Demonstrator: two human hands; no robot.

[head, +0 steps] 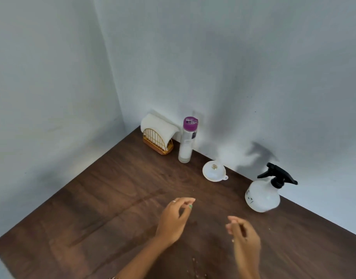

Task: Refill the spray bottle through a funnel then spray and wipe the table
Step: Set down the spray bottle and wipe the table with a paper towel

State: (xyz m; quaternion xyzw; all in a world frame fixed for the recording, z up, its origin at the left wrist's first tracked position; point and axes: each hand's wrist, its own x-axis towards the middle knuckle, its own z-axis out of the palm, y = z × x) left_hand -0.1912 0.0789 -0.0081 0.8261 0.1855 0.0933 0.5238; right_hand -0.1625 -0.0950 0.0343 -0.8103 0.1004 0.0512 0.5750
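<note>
A white round spray bottle (262,195) with a black trigger head stands at the right, near the wall. A white funnel (214,171) rests wide end down on the dark wooden table (104,198), left of the sprayer. Further left a tall clear bottle (186,141) with a purple cap stands against the wall. My left hand (174,219) hovers over the table's middle, fingers loosely curled, holding nothing. My right hand (244,236) hovers beside it, fingers also loosely curled and empty. Both hands are well short of the bottles.
A gold wire holder (158,143) with white napkins sits in the table's far corner, left of the tall bottle. Pale walls meet behind it. Small crumbs lie on the table near its front edge.
</note>
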